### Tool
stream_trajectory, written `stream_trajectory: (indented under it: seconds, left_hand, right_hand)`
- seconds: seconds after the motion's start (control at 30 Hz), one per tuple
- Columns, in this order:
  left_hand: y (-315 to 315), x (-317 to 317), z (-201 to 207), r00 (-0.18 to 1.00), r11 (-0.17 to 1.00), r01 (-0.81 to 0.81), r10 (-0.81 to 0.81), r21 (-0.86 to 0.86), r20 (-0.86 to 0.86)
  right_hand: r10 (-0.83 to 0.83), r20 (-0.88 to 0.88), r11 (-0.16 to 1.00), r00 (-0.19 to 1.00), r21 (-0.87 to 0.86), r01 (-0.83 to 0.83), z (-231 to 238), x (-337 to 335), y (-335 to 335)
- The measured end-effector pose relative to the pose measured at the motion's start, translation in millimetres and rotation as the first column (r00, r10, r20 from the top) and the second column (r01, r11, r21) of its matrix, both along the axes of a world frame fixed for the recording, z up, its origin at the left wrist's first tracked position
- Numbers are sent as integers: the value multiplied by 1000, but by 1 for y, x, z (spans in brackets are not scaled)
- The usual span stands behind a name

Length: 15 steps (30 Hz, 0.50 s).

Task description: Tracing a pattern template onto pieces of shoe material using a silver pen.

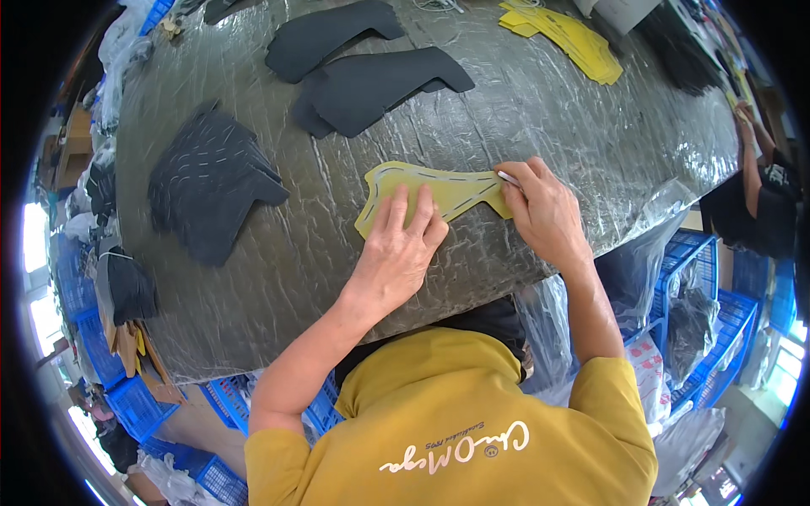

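A yellow template [422,179] with dark slits along its edges lies on the plastic-covered table [329,295] in front of me. My left hand [396,244] presses on its left half, fingers stretched out and apart. At the template's right end, my right hand [544,207] pinches a slim whitish pen [509,178]. The pen's tip is too small to make out. What lies beneath the template is mostly hidden. Left of my hands sits a stack of black cut pieces [211,185] with short pale marks on many of them.
Two piles of plain black pieces, a nearer one [380,88] and a farther one [333,38], lie beyond the template. More yellow templates [565,38] rest at the far right. Blue crates [688,253] stand beside the table. A person [759,185] works at the right.
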<state>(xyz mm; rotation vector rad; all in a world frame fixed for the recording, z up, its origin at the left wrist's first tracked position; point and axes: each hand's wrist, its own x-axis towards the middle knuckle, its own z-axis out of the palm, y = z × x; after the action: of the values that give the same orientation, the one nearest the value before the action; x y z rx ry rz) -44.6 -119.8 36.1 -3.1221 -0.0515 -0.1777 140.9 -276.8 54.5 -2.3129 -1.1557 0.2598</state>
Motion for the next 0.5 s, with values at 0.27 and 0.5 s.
stream_trajectory:
  seconds: [0.27,0.5]
  left_hand:
    - [-4,-9,-4,986,977,-73,101,-200,135]
    - [18,-34,7,835,794,-458,539,-400,114]
  right_hand:
    - [-42,-307,976,951,193,105,-8,3,1]
    - [201,-812,503,548,566,654,-16,111,8]
